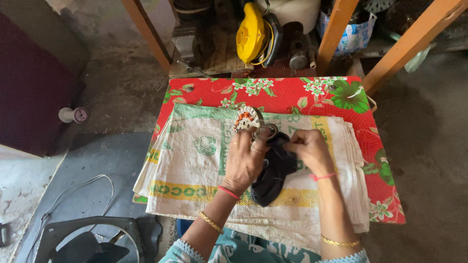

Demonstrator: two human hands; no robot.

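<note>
My left hand (245,158) grips a round metal motor part (248,120) with copper windings, holding it over the white woven sack (195,160). My right hand (308,148) pinches the upper edge of a black cloth-like piece (273,178) that hangs between both hands and rests on the sack. A metal ring (269,130) shows just above the black piece, between the fingers of both hands. The hands almost touch each other.
The sack lies folded on a low table with a red flowered cover (292,95). Behind it are orange wooden legs (334,29), a yellow blower (251,31) and motor parts. A fan frame (87,238) and a white wire (73,192) lie on the floor at left.
</note>
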